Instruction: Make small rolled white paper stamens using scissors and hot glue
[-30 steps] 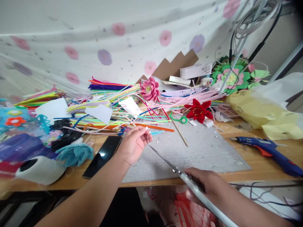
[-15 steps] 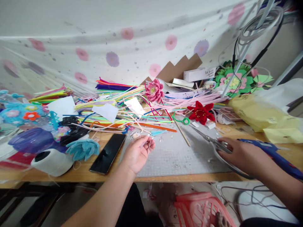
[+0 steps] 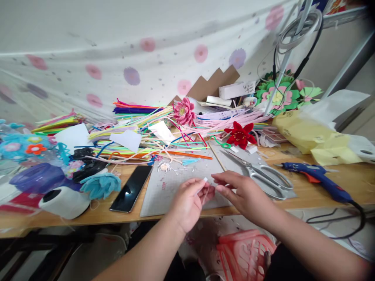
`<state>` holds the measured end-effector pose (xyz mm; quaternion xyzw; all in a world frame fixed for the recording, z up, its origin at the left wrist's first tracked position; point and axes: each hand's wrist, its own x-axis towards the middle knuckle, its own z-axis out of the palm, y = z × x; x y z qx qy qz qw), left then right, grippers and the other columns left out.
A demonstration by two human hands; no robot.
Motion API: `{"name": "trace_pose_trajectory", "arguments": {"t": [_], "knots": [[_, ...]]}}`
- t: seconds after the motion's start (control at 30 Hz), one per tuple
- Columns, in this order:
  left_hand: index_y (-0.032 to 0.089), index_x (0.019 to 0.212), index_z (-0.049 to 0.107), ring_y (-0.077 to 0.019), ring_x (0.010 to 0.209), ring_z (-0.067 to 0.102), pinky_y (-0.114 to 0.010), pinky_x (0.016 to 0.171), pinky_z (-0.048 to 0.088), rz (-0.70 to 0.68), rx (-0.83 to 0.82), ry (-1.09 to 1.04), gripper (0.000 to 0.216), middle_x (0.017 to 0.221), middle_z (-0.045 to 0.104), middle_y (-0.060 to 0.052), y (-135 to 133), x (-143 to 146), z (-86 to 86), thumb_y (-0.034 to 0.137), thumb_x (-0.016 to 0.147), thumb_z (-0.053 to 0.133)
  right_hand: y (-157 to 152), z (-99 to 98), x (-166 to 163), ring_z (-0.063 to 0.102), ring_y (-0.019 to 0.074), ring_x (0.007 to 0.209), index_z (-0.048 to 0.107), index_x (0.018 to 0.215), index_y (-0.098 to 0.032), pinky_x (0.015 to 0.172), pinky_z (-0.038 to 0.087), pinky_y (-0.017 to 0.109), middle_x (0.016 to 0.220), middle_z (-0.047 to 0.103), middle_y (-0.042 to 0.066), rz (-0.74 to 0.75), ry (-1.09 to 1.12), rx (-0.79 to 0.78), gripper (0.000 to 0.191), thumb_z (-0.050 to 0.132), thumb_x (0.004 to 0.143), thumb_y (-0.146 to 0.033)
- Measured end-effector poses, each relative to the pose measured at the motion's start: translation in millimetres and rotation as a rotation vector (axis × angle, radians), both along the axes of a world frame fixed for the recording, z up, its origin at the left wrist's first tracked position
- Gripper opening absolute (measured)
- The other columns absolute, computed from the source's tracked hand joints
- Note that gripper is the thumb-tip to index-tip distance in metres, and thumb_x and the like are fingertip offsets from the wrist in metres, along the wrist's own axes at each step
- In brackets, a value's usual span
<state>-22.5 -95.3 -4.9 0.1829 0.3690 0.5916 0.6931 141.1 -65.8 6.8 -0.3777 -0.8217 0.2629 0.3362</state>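
My left hand (image 3: 189, 201) is closed in a pinch over the front of the grey cutting mat (image 3: 164, 195). A small white piece (image 3: 205, 179) shows at its fingertips, and a thin pale thread (image 3: 206, 195) hangs across the fingers. Just to the right, my right hand (image 3: 243, 195) reaches toward it, its thumb and forefinger apart and nothing visible between them. Large metal scissors (image 3: 263, 177) lie on the mat beyond my right hand. A red fabric-like flower (image 3: 240, 135) is behind them.
Bundles of coloured pipe cleaners (image 3: 140, 109) cover the back of the table. A black phone (image 3: 131, 189), a white thread spool (image 3: 64, 202) and a blue flower (image 3: 101, 182) are on the left. A blue glue gun (image 3: 319, 175) lies at right, its cord hanging over the edge.
My right hand has let go of the scissors and moved left, close to my left hand. My left hand has shifted right and toward me. The whole view has turned slightly right.
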Motion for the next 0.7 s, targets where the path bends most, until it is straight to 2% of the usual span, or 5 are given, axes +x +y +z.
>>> {"name": "trace_pose_trajectory", "arguments": {"t": [0.13, 0.47, 0.53, 0.63, 0.7], "knots": [[0.012, 0.062, 0.064, -0.0118, 0.065, 0.062, -0.024, 0.066, 0.051, 0.021, 0.020, -0.042, 0.013, 0.065, 0.067, -0.003, -7, 12, -1.8, 0.013, 0.063, 0.077, -6, -3.1, -12, 0.065, 0.0171, 0.078, 0.070, 0.092, -0.019, 0.070, 0.049, 0.028, 0.084, 0.071, 0.005, -0.021, -0.010, -0.102, 0.017, 0.055, 0.086, -0.018], [0.013, 0.066, 0.062, -0.0177, 0.073, 0.067, -0.032, 0.074, 0.051, -0.014, 0.011, 0.018, 0.015, 0.075, 0.069, -0.006, -10, 8, 1.6, 0.018, 0.066, 0.076, -5, 4.2, -1, 0.056, 0.0133, 0.055, 0.064, 0.071, -0.018, 0.053, 0.040, 0.024, 0.063, 0.066, 0.000, -0.179, -0.122, -0.094, 0.013, 0.056, 0.080, -0.022], [0.014, 0.070, 0.062, -0.0185, 0.076, 0.067, -0.032, 0.072, 0.051, 0.051, -0.024, 0.037, 0.017, 0.080, 0.070, -0.005, -10, 4, 1.8, 0.019, 0.064, 0.077, -1, 3.8, 4, 0.055, 0.0127, 0.053, 0.063, 0.072, -0.018, 0.052, 0.039, 0.023, 0.060, 0.064, -0.001, -0.247, -0.060, -0.072, 0.013, 0.056, 0.081, -0.024], [0.017, 0.072, 0.060, -0.0102, 0.062, 0.061, -0.023, 0.061, 0.047, 0.223, -0.091, 0.049, 0.018, 0.071, 0.066, 0.002, -13, 3, 0.9, 0.018, 0.065, 0.076, 4, 1.8, 11, 0.054, 0.0122, 0.053, 0.061, 0.073, -0.019, 0.054, 0.040, 0.023, 0.060, 0.062, -0.001, -0.353, 0.012, 0.010, 0.012, 0.057, 0.082, -0.025], [0.017, 0.072, 0.060, -0.0085, 0.057, 0.057, -0.021, 0.056, 0.043, 0.156, -0.098, 0.048, 0.015, 0.070, 0.066, 0.002, -17, 6, 0.5, 0.022, 0.068, 0.075, 4, -0.1, 13, 0.055, 0.0124, 0.055, 0.061, 0.073, -0.019, 0.056, 0.041, 0.024, 0.063, 0.062, -0.001, -0.375, 0.029, 0.099, 0.010, 0.058, 0.082, -0.023]]}}
